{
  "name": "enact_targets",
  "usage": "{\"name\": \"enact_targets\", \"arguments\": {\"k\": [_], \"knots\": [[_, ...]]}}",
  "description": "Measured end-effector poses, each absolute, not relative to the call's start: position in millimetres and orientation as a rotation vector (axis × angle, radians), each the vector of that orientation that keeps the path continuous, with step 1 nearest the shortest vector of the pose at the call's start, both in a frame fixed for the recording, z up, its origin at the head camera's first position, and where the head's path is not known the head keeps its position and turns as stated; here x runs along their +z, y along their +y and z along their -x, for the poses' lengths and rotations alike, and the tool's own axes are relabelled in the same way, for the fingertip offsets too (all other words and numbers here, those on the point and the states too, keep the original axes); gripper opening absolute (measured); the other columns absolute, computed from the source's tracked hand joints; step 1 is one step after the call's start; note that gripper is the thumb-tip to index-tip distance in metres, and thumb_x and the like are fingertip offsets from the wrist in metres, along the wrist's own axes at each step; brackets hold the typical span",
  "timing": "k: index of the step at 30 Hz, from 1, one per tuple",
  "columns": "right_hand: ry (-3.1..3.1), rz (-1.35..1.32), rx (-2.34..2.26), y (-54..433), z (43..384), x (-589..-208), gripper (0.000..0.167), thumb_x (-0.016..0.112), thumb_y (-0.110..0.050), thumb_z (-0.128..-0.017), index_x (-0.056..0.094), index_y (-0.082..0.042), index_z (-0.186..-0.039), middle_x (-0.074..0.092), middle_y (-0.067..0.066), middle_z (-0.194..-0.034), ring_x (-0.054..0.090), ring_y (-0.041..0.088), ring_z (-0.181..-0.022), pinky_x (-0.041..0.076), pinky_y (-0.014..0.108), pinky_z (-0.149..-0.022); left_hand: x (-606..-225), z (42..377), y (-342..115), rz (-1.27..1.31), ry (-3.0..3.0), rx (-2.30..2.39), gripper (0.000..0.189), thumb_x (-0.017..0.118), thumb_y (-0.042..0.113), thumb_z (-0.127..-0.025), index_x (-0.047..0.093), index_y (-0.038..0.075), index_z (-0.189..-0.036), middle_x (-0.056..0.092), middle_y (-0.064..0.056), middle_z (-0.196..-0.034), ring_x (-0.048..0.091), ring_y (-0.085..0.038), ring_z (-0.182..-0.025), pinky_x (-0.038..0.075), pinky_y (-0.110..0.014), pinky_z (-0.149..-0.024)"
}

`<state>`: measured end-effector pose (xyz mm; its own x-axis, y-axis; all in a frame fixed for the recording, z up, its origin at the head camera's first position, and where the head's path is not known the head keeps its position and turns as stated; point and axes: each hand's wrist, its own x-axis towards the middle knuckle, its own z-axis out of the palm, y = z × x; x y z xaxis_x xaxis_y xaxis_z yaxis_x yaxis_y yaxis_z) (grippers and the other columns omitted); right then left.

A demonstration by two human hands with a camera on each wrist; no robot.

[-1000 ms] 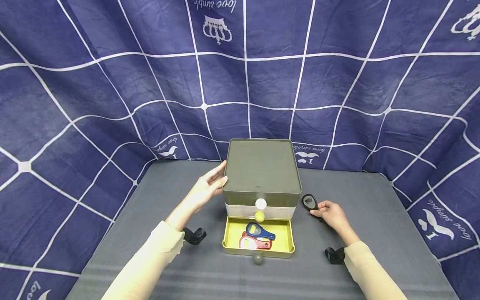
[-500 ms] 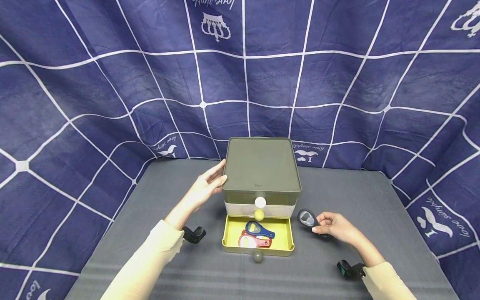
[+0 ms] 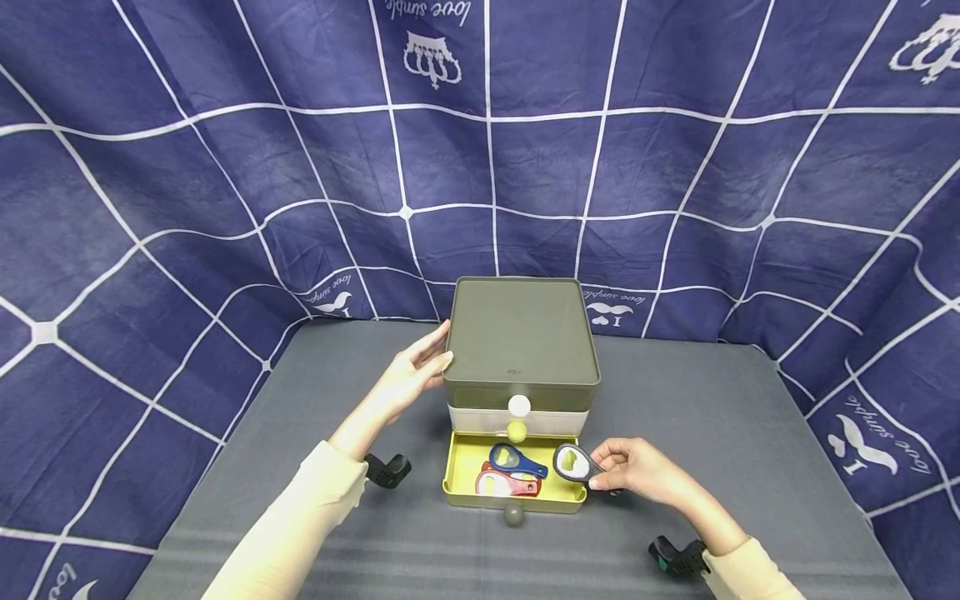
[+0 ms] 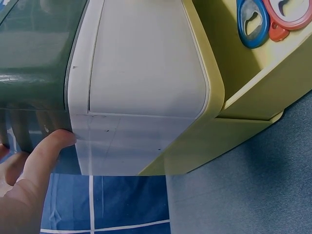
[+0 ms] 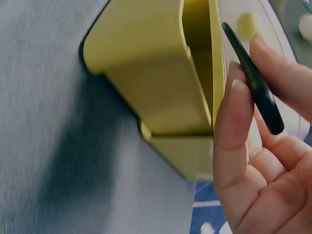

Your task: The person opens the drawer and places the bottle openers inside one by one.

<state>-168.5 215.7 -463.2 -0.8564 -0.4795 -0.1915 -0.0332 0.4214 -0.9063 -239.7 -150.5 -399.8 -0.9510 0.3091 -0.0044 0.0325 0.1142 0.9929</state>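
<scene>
A stacked drawer box has a dark green top tier (image 3: 522,329), a white middle tier (image 3: 480,419) and a yellow bottom drawer (image 3: 457,487), pulled out. My left hand (image 3: 407,379) touches the green tier's left side with fairly straight fingers; in the left wrist view a fingertip (image 4: 61,139) lies on that wall. Between thumb and fingers, my right hand (image 3: 637,471) pinches the handle of a black magnifying glass (image 3: 572,462), its lens over the drawer's right side. Inside the drawer lie a blue magnifying glass (image 3: 532,469) and, partly beneath it, overlapping red magnifying glasses (image 3: 487,489).
A grey cloth (image 3: 360,546) covers the table. Behind it hangs a blue curtain (image 3: 540,167) with white grid lines. Round knobs stick out from the tiers; the grey knob (image 3: 513,514) is on the drawer's front. Each wrist wears a black device, such as the left one (image 3: 388,471).
My right hand has carried the black magnifying glass from the table right of the box leftward to over the open drawer. The left hand has stayed at the box's side.
</scene>
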Motion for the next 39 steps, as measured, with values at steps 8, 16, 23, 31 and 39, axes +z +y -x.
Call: {"name": "enact_targets", "arguments": {"k": [8,16,23,31,39], "knots": [[2.403,0.399,-1.384,182.1,162.0,-463.8,0.032,0.083,-0.010,-0.076,0.068,0.006,-0.099,0.072,0.007,-0.083,0.064,0.005,-0.071,0.053,0.018,-0.060,-399.8,239.7,-150.2,-0.338,2.187,1.922,0.061,0.052,0.019,-0.103,0.025,0.017,-0.157,0.027,-0.017,-0.161,0.036,-0.037,-0.143,0.042,-0.055,-0.108],[2.561,0.324,-1.335,149.5,158.6,-470.3,0.026,0.084,-0.007,-0.073,0.070,0.001,-0.094,0.072,0.004,-0.078,0.065,0.006,-0.067,0.052,0.019,-0.057,-398.9,238.8,-150.8,-0.333,2.184,1.924,0.060,0.052,0.019,-0.103,0.025,0.017,-0.157,0.026,-0.018,-0.161,0.036,-0.037,-0.143,0.042,-0.055,-0.109],[2.611,0.260,-1.315,125.4,159.7,-477.8,0.027,0.085,-0.006,-0.070,0.070,0.000,-0.092,0.072,0.005,-0.076,0.064,0.007,-0.065,0.051,0.020,-0.056,-398.1,239.3,-150.4,-0.334,2.174,1.928,0.061,0.052,0.019,-0.103,0.025,0.018,-0.157,0.026,-0.017,-0.161,0.036,-0.037,-0.143,0.041,-0.055,-0.109],[2.656,0.275,-1.264,107.7,165.1,-487.8,0.027,0.087,-0.008,-0.069,0.071,-0.002,-0.090,0.073,0.004,-0.074,0.064,0.006,-0.067,0.050,0.022,-0.058,-397.9,239.4,-150.3,-0.330,2.172,1.928,0.061,0.052,0.019,-0.103,0.025,0.017,-0.157,0.025,-0.017,-0.161,0.035,-0.036,-0.143,0.040,-0.056,-0.109],[2.788,0.327,-1.149,99.7,165.1,-493.2,0.026,0.087,-0.010,-0.069,0.070,-0.004,-0.087,0.072,0.004,-0.074,0.064,0.008,-0.068,0.051,0.025,-0.060,-398.3,240.3,-150.4,-0.343,2.165,1.932,0.061,0.051,0.018,-0.103,0.024,0.017,-0.157,0.026,-0.017,-0.161,0.035,-0.036,-0.144,0.041,-0.054,-0.109]]}}
